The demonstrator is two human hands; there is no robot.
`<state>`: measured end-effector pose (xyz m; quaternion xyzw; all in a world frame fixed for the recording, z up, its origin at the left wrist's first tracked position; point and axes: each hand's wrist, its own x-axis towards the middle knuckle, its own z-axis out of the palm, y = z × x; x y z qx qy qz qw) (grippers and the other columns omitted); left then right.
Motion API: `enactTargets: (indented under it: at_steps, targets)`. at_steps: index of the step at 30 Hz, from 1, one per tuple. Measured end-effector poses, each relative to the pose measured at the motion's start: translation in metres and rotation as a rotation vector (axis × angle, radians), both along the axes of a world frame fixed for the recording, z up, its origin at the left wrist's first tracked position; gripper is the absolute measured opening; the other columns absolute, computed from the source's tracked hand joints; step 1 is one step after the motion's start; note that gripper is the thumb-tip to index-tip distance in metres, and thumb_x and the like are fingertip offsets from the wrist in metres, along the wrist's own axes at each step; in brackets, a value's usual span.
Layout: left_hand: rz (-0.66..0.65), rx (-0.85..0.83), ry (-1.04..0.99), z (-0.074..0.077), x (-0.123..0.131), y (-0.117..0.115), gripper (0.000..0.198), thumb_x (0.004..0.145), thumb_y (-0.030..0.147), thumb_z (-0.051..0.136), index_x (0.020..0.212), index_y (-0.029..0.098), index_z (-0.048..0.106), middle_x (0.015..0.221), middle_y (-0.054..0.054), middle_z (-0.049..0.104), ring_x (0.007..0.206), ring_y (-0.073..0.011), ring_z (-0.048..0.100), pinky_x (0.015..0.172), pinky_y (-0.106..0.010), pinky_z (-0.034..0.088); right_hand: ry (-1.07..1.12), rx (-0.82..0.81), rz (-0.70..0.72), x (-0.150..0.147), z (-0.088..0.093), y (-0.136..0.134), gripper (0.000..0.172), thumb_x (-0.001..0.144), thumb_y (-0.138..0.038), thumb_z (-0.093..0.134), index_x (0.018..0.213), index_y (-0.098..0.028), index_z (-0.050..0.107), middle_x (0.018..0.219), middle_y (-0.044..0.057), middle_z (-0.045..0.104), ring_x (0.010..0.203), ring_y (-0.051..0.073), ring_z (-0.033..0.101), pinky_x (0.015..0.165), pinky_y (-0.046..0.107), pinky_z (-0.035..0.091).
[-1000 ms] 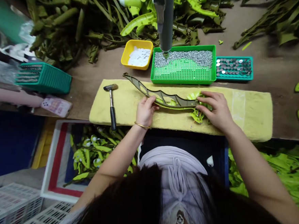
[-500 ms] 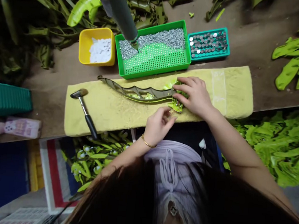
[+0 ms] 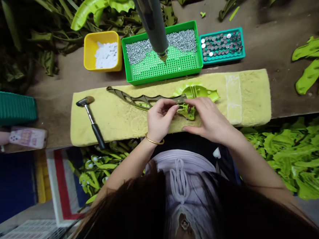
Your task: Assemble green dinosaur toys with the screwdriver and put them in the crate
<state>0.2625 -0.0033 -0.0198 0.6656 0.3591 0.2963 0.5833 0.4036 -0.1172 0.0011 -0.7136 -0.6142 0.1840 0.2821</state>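
Observation:
A toy sword of plastic lies on the yellow pad. Its dark olive blade (image 3: pixel 133 97) reaches to the left, and its lime-green handle shell (image 3: pixel 205 91) lies inner side up at the right. My left hand (image 3: pixel 161 119) is over the inner end of the blade, thumb and index finger pinched together; whatever is between them is too small to make out. My right hand (image 3: pixel 210 119) rests its fingertips on the green part near the joint, fingers stretched and thumb apart below. These fingers cover part of the handle.
A hammer (image 3: pixel 91 120) lies on the left of the yellow pad (image 3: pixel 255 93). Behind stand a yellow tub (image 3: pixel 89 54) of white bits, a green basket (image 3: pixel 162 76) of screws and a teal tray (image 3: pixel 223 59) of round metal pieces. A hanging screwdriver (image 3: pixel 156 28) is above the basket.
My left hand has moved up and left onto the blade's inner end. My right hand has shifted down, uncovering more of the handle shell. The hanging screwdriver has swung right.

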Motion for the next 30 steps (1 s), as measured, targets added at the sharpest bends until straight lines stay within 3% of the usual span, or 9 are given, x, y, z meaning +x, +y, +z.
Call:
enactTargets:
  at_steps: [4,8,10,13,18,20,23,27,30]
  targets:
    - [-0.061,0.262,0.133,0.002,-0.004,0.005,0.01,0.083,0.028,0.066,0.081,0.019,0.066,0.08,-0.002,0.068,0.074,-0.0144,0.064,0.071,-0.029,0.053,-0.138,0.024,-0.111,-0.005,-0.007,-0.004,0.015,0.089,-0.03,0.057,0.098,-0.021,0.063,0.1,0.01,0.065,0.098,0.028,0.058,0.083,0.043,0.043]
    - [-0.288,0.497,0.166,0.013,-0.005,0.005,0.013,0.085,0.027,0.063,0.092,0.018,0.069,0.095,-0.006,0.069,0.089,-0.0175,0.063,0.081,-0.032,0.053,-0.088,0.115,-0.15,-0.003,-0.013,0.007,0.012,0.091,-0.029,0.054,0.085,-0.022,0.063,0.086,0.005,0.067,0.088,0.023,0.061,0.077,0.038,0.042]
    - [-0.334,0.418,0.135,0.013,-0.003,0.004,0.017,0.084,0.03,0.065,0.095,0.017,0.068,0.091,-0.006,0.069,0.079,-0.0154,0.064,0.072,-0.029,0.053,-0.062,0.123,-0.163,-0.003,-0.013,0.009,0.011,0.09,-0.026,0.054,0.084,-0.021,0.062,0.084,0.005,0.067,0.086,0.023,0.061,0.076,0.037,0.042]
    - [-0.219,0.169,0.086,0.008,0.004,0.003,0.014,0.083,0.031,0.067,0.086,0.018,0.069,0.078,-0.003,0.07,0.066,-0.0135,0.064,0.063,-0.027,0.053,0.02,0.167,-0.194,-0.006,-0.016,0.002,0.012,0.087,-0.023,0.052,0.096,-0.021,0.06,0.09,0.006,0.068,0.086,0.021,0.061,0.079,0.038,0.045]
    - [-0.143,-0.336,-0.054,0.003,0.013,0.005,0.017,0.074,0.031,0.076,0.081,0.018,0.069,0.065,0.0,0.069,0.056,-0.0139,0.066,0.057,-0.028,0.058,-0.108,0.215,-0.161,-0.026,-0.033,-0.009,0.069,0.08,-0.041,0.065,0.14,-0.018,0.04,0.131,0.014,0.058,0.122,0.03,0.051,0.109,0.052,0.033]
    - [-0.137,-0.362,-0.078,0.004,0.014,0.006,0.017,0.073,0.03,0.076,0.08,0.017,0.069,0.068,-0.002,0.07,0.059,-0.0147,0.068,0.06,-0.028,0.059,-0.139,0.22,-0.23,-0.032,-0.04,-0.006,0.064,0.085,-0.043,0.061,0.141,-0.02,0.041,0.127,0.011,0.062,0.119,0.028,0.053,0.114,0.052,0.026]
    - [-0.131,-0.341,-0.079,0.005,0.013,0.006,0.016,0.075,0.027,0.074,0.085,0.016,0.069,0.074,-0.002,0.072,0.064,-0.0145,0.069,0.063,-0.028,0.061,-0.063,0.311,-0.349,-0.033,-0.043,0.003,0.033,0.092,-0.037,0.055,0.121,-0.023,0.059,0.107,0.005,0.071,0.103,0.021,0.061,0.11,0.045,0.032]
    - [-0.176,-0.156,-0.013,0.001,0.008,0.004,0.014,0.083,0.026,0.066,0.094,0.017,0.065,0.075,-0.001,0.071,0.063,-0.013,0.068,0.063,-0.027,0.059,-0.044,0.405,-0.364,-0.023,-0.041,0.01,0.014,0.093,-0.032,0.057,0.093,-0.024,0.068,0.087,0.0,0.073,0.087,0.016,0.063,0.093,0.037,0.04]
    - [-0.17,0.32,0.071,-0.004,0.001,0.004,0.014,0.089,0.027,0.059,0.097,0.017,0.065,0.095,-0.006,0.072,0.088,-0.0174,0.069,0.084,-0.036,0.058,-0.176,0.363,-0.327,-0.015,-0.039,0.01,0.018,0.094,-0.034,0.054,0.09,-0.024,0.069,0.085,0.001,0.07,0.086,0.017,0.06,0.085,0.036,0.04]
